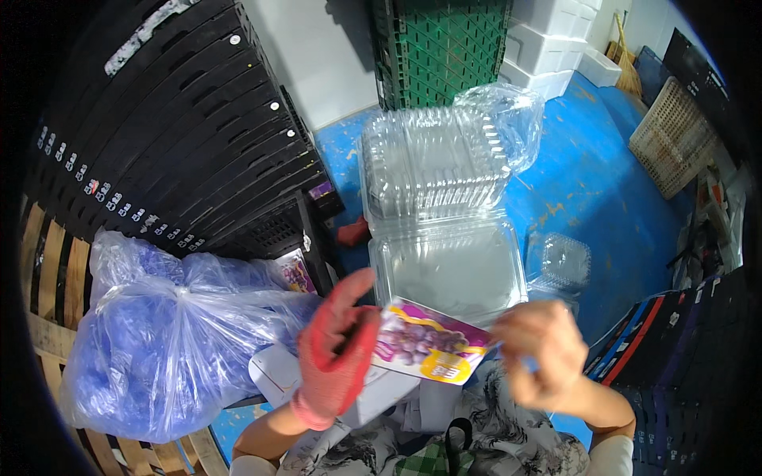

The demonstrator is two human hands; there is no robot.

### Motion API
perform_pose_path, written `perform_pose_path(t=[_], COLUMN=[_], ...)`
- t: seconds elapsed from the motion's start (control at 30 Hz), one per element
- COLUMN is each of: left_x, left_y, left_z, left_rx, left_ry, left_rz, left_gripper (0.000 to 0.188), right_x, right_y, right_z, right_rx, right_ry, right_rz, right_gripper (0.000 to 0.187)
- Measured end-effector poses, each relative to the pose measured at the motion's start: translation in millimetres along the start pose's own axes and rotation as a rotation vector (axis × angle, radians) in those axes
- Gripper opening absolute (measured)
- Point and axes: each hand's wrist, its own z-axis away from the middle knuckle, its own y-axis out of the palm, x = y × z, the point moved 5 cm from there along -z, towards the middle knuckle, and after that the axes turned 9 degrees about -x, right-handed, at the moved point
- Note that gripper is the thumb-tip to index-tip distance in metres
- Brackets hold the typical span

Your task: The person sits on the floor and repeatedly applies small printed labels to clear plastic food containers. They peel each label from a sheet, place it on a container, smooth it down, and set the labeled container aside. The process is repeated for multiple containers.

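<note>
A printed carton or card with a picture of purple grapes and a yellow patch lies tilted between my hands, above my lap. Its left edge meets my left hand, which wears a red knitted glove; the index finger stretches up and the fingers stand apart, with a gap at the palm. At the card's right end is my bare right hand, fingers curled and smeared by motion. A small blue spot shows at those fingers. Beyond the card stands a stack of clear plastic clamshell containers, with a flat clear lid spread toward me.
Black stacked crates rise at the left, above a tied bag of bluish plastic on a wooden pallet. A green crate and white foam boxes stand behind. A small clear container rests on the blue floor.
</note>
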Motion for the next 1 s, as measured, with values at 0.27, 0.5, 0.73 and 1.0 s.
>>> perform_pose_path(t=[0.27,0.5,0.73,1.0], left_x=[5.8,13.1,15.2,17.5], left_y=[-2.5,-8.3,-11.3,-7.0], left_z=[26.3,33.9,34.3,33.9], left_rx=[0.08,0.169,0.136,0.151], left_ry=[-0.016,-0.065,-0.031,-0.027], left_rz=[0.096,0.09,0.014,0.023], left_gripper=[0.054,0.058,0.053,0.053], right_x=[8.5,6.4,18.6,20.2], right_y=[61.6,74.7,70.7,67.2], right_z=[-7.9,3.0,-5.5,2.6], right_rx=[0.184,0.264,0.213,0.162], right_ry=[0.268,0.363,0.056,-0.026], right_rz=[-0.112,-0.26,-0.055,0.031], right_gripper=[0.024,0.022,0.028,0.03])
